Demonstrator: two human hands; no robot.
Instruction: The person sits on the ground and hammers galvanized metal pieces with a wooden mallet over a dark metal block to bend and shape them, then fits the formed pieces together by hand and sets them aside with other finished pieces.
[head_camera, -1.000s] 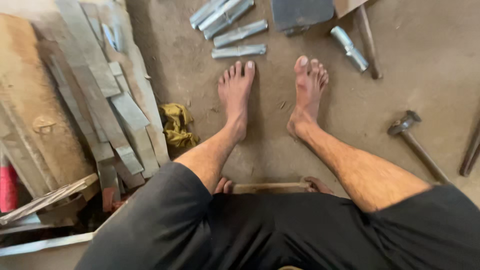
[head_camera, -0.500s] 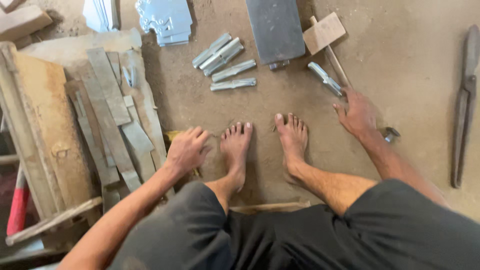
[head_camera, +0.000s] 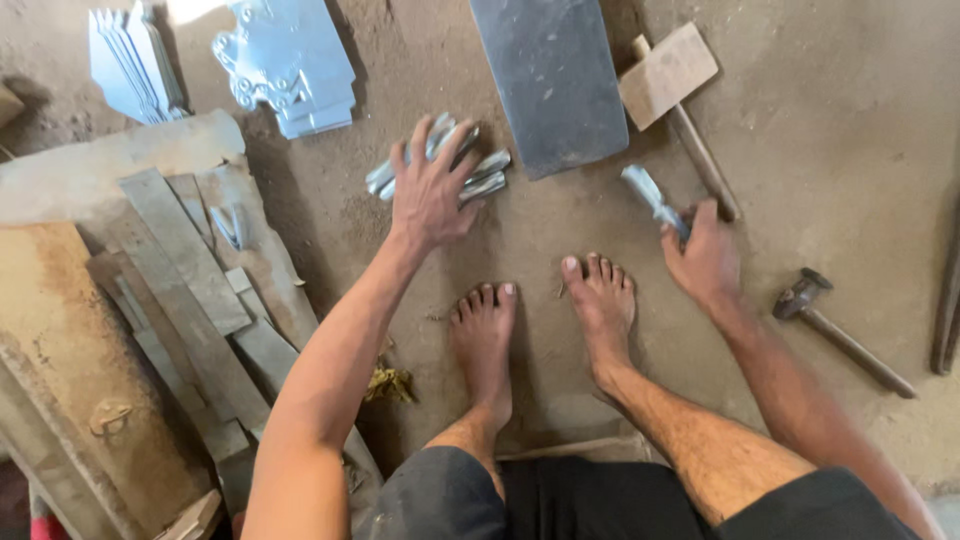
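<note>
My left hand (head_camera: 430, 190) reaches forward and lies with spread fingers on a small pile of several shiny metal pieces (head_camera: 485, 175) on the dirt floor. My right hand (head_camera: 705, 255) is closed around the near end of one such metal piece (head_camera: 645, 192), which points away from me. My two bare feet (head_camera: 540, 320) rest flat on the floor between the hands.
A dark grey metal slab (head_camera: 555, 80) lies ahead, with a wooden mallet (head_camera: 670, 75) beside it. A hammer (head_camera: 835, 325) lies to the right. Stacks of cut metal sheets (head_camera: 290, 65) sit at the far left. Wooden planks (head_camera: 180, 260) and boards fill the left side.
My left hand moved forward from beside my foot onto the pile of metal pieces. My right hand closed on the single metal piece. The view tilted further forward.
</note>
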